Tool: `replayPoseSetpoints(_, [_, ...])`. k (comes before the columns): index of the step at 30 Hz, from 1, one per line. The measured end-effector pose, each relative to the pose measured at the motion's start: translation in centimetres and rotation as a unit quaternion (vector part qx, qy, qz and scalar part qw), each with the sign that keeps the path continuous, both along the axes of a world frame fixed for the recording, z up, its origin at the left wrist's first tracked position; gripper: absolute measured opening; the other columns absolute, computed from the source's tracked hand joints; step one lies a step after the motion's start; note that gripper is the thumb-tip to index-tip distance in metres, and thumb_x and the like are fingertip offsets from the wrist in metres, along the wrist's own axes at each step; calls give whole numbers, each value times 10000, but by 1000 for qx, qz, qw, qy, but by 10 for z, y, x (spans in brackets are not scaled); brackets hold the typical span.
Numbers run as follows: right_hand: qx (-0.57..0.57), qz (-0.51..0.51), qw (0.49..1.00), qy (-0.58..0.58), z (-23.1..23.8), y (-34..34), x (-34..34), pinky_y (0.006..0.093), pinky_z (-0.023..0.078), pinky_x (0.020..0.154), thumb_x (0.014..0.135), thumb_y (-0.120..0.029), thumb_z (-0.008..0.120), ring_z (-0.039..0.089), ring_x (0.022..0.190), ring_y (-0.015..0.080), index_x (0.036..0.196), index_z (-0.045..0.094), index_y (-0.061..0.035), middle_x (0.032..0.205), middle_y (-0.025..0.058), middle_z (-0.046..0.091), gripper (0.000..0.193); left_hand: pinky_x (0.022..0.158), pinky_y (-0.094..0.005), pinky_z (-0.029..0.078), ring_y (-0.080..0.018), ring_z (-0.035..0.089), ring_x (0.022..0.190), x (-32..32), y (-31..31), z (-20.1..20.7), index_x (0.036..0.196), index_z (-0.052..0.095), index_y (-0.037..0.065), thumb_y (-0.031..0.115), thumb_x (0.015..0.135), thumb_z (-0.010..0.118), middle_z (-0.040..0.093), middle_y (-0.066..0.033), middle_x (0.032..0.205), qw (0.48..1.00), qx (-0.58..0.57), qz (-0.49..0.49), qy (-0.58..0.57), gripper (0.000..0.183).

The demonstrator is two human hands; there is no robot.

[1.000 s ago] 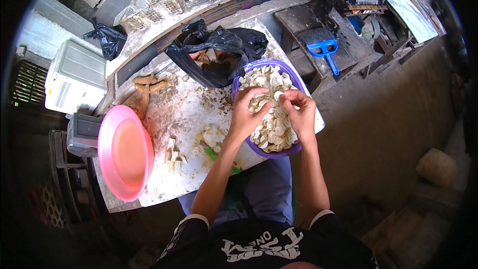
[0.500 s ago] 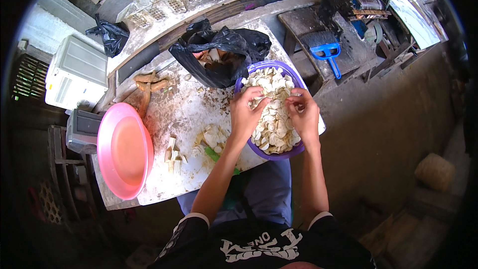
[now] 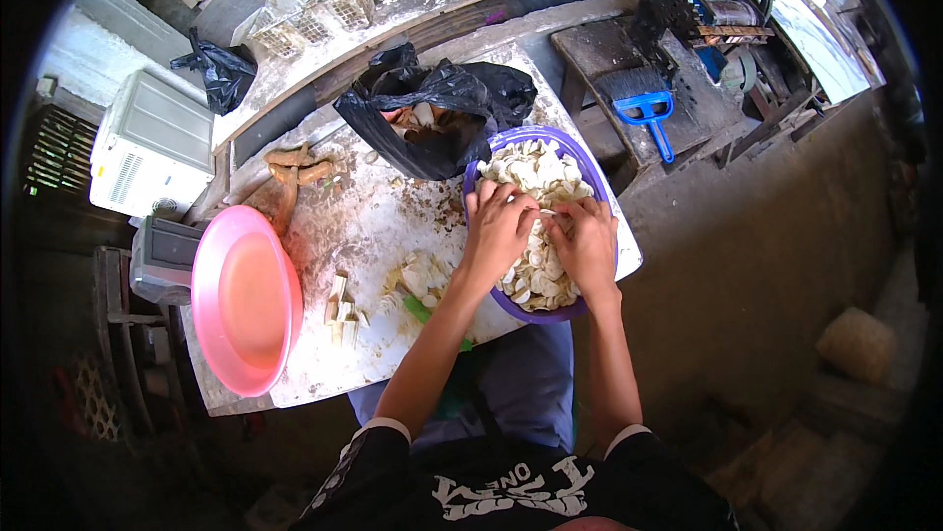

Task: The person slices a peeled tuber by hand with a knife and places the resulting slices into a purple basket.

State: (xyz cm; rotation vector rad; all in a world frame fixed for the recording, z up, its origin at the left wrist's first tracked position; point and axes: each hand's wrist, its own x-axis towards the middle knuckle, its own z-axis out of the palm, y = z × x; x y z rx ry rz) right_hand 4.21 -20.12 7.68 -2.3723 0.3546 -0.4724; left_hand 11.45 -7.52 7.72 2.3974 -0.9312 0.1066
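Observation:
A purple oval basin (image 3: 471, 172) stands at the table's right end, full of thin pale root slices (image 3: 535, 285). Both my hands are over the middle of the heap, close together, palms down. The fingertips of my left hand (image 3: 499, 226) are bent and pressed together at a pale slice. My right hand (image 3: 586, 241) is curled, thumb and fingers meeting at the same slice between the hands. Its far side is partly hidden by my fingers. Left of the basin lies a green handle (image 3: 417, 309), beside pale scraps (image 3: 422, 276).
A pink basin (image 3: 201, 285) of cloudy liquid stands at the table's left edge. Peeled root sticks (image 3: 341, 313), brown roots (image 3: 295, 172) and an opened black plastic bag (image 3: 393, 143) lie on the white table (image 3: 305, 374). Beyond, a blue-handled brush (image 3: 648, 113) rests on a wooden bench.
My hands have drawn together and slightly nearer to me over the slices. Before, they were apart with fingers lifted; now their fingertips meet at a slice.

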Motion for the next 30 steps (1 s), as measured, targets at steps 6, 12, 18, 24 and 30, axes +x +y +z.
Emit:
replayPoseSetpoints(6, [-3,-3,1000,11,2,2,1,372,365,743,731,-156,635,510,840,281,859,616,-12,816,118,588,193,807,-352,283,-231,413,959,-10,5,-3,941,633,141,186,758,616,542,-20,1035,999,-47,15,-20,189])
replayPoseSetpoints(12, [192,18,981,-11,0,-8,-5,387,381,742,753,-166,635,513,835,306,847,609,12,838,141,596,203,837,-342,289,-203,442,959,-12,-1,-1,902,647,96,209,765,633,583,-42,1052,988,-148,-13,47,178])
replayPoseSetpoints(18, [35,10,999,-38,2,-8,-5,376,369,738,738,-140,626,518,823,285,852,620,-16,833,121,591,169,805,-346,310,-197,487,864,-16,-7,12,845,652,102,272,687,708,636,-33,814,984,-105,91,108,239])
replayPoseSetpoints(24, [-41,-26,999,1,19,-16,-6,374,351,714,736,-145,613,527,801,242,872,633,-59,786,82,588,162,779,-340,329,-212,514,833,-22,3,10,846,635,108,259,664,716,619,-26,804,981,-150,123,-7,250])
replayPoseSetpoints(30, [-116,-1,992,-55,20,-23,-1,353,386,648,784,-118,591,539,683,255,886,610,-15,679,106,570,146,736,-346,372,-236,544,811,-41,24,3,834,624,60,145,747,637,616,-70,798,970,-200,136,9,123])
